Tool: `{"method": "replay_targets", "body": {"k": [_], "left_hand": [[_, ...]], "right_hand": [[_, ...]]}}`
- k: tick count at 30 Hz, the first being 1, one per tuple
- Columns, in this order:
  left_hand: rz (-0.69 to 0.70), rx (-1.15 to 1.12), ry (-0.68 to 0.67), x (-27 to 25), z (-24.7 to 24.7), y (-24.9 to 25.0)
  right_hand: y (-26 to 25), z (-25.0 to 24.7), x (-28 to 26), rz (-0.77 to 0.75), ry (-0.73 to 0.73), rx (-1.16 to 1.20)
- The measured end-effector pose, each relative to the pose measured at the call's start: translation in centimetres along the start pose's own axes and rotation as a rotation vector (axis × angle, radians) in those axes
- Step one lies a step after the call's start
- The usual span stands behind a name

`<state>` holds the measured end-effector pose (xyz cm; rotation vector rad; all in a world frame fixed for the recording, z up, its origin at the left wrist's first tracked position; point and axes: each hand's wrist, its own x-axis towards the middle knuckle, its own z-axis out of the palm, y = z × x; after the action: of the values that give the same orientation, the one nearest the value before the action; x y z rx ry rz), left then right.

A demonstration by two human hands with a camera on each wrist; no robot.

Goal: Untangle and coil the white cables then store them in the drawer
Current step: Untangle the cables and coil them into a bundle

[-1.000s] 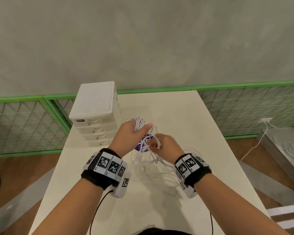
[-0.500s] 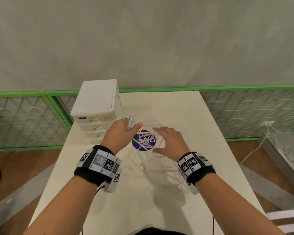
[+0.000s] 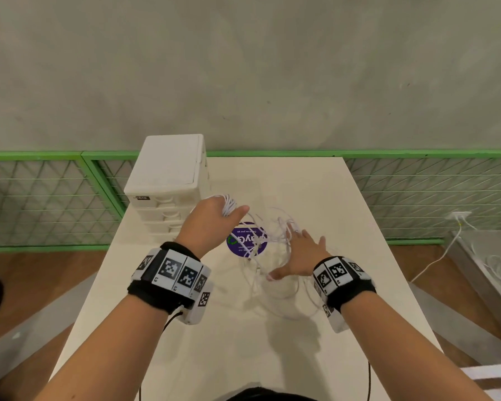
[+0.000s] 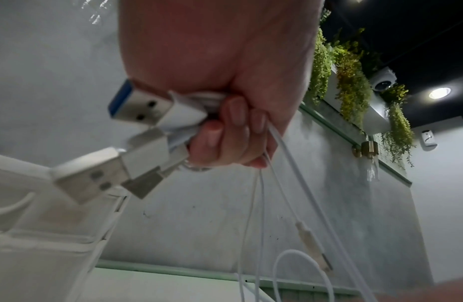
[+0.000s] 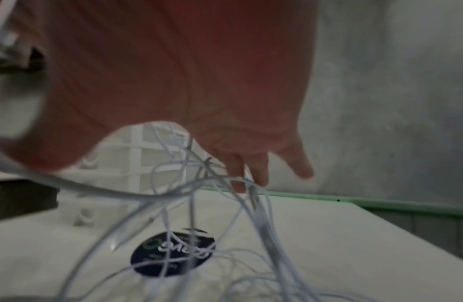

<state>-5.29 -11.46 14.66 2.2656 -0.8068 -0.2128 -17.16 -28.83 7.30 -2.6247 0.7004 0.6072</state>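
A tangle of thin white cables (image 3: 275, 256) hangs from my left hand (image 3: 214, 224) down to the table (image 3: 315, 192). That hand grips a bundle of cable loops (image 3: 228, 205); in the left wrist view its fingers (image 4: 225, 130) curl round several USB plugs (image 4: 137, 106) and strands. My right hand (image 3: 298, 254) is spread flat, fingers straight, pushed in among the hanging strands (image 5: 189, 192) without gripping any. The white drawer unit (image 3: 168, 180) stands at the table's back left, just behind my left hand, drawers closed.
A round purple sticker (image 3: 247, 241) lies on the table under the cables. A green mesh fence (image 3: 417, 195) runs behind the table below a grey wall. On the right floor lie another white cable and plug (image 3: 457, 218).
My right hand let go of the strands it pinched, opened flat and moved right and down. My left hand shifted left toward the drawer unit with its bundle.
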Motion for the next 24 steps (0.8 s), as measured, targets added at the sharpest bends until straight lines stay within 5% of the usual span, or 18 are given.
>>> {"method": "replay_targets", "body": {"k": [3, 6, 10, 14, 24], "left_hand": [[-0.014, 0.017, -0.018, -0.1, 0.5, -0.1], [-0.01, -0.004, -0.031, -0.2, 1.1, 0.3], [-0.003, -0.056, -0.024, 0.1, 1.1, 1.4], [0.018, -0.04, -0.114, -0.1, 0.8, 1.7], [-0.055, -0.164, -0.641, -2.5, -0.2, 2.4]], "right_hand": [[-0.5, -1.1, -0.2, -0.014, 0.145, 0.122], [-2.0, -2.3, -1.4, -0.249, 0.352, 0.491], [-4.3, -2.3, -3.3, -0.586, 0.137, 0.867], [-4.9, -1.6, -2.6, -0.548, 0.345, 0.627], [-3.7, -4.0, 0.2, -0.554, 0.632, 0.286]]}}
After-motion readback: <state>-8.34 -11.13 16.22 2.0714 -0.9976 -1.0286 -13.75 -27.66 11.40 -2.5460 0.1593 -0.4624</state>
